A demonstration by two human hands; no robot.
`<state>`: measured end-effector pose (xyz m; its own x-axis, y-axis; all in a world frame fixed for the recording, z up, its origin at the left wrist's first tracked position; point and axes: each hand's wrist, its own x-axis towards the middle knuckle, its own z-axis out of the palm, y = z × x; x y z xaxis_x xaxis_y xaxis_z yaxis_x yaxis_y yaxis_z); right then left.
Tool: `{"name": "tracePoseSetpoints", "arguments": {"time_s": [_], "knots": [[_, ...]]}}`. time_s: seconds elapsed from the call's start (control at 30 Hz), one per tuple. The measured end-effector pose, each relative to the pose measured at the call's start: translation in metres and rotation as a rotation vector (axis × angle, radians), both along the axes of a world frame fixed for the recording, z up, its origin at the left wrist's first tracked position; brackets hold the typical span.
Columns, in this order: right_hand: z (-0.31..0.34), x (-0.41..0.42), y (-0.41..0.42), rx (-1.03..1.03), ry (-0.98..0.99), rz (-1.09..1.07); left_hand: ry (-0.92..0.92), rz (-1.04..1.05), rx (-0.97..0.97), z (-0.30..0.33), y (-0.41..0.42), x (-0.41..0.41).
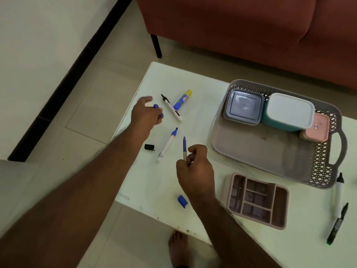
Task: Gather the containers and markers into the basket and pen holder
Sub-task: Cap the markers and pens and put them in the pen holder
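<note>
My right hand [195, 171] grips an uncapped purple pen [184, 147], tip pointing up. My left hand [144, 115] is closed on a purple cap [158, 111] near the table's left edge. On the white table [193, 180] lie a black-tipped white marker [171, 108], a blue and yellow glue stick [182, 100], a blue-tipped white marker [167, 145], a black cap [149, 147] and a blue cap [182, 201]. The grey basket [318, 167] holds a grey-lidded container [243, 107], a teal container with a white lid [288, 112] and a pink one [316, 130]. The pink pen holder [257, 201] lies at the front.
Two more markers lie at the far right: a white one with a black cap [338, 194] and a dark green one [337, 224]. A red sofa [241, 26] stands behind the table. My bare foot [178, 248] is on the tiled floor by the table's near edge.
</note>
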<state>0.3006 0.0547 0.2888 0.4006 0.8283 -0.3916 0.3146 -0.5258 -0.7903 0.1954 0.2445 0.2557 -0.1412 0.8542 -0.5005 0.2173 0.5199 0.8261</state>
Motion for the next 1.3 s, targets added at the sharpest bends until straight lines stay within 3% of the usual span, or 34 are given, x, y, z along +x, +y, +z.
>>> {"name": "tracePoseSetpoints", "arguments": {"time_s": [0.13,0.23,0.57,0.8,0.93,1.17,1.3], "knots": [[0.024,0.020,-0.014,0.080,0.049,-0.012,-0.413,-0.002,-0.069,0.048,-0.051,0.012],[0.034,0.034,-0.030,0.115,-0.008,-0.015,-0.516,0.049,-0.104,0.064,-0.082,0.023],[0.037,0.064,-0.061,0.119,-0.135,-0.004,-0.496,0.011,-0.168,0.074,-0.145,0.069],[0.038,0.081,-0.072,0.124,-0.128,-0.016,-0.335,-0.136,-0.113,0.075,-0.158,0.087],[0.040,0.091,-0.074,0.080,-0.052,-0.126,-0.323,-0.239,-0.106,0.076,-0.174,0.101],[0.046,0.101,-0.079,0.045,0.148,-0.253,-0.344,-0.243,-0.028,0.073,-0.197,0.116],[0.046,0.114,-0.079,0.072,0.181,-0.110,-0.307,-0.263,0.042,0.077,-0.195,0.118]]}}
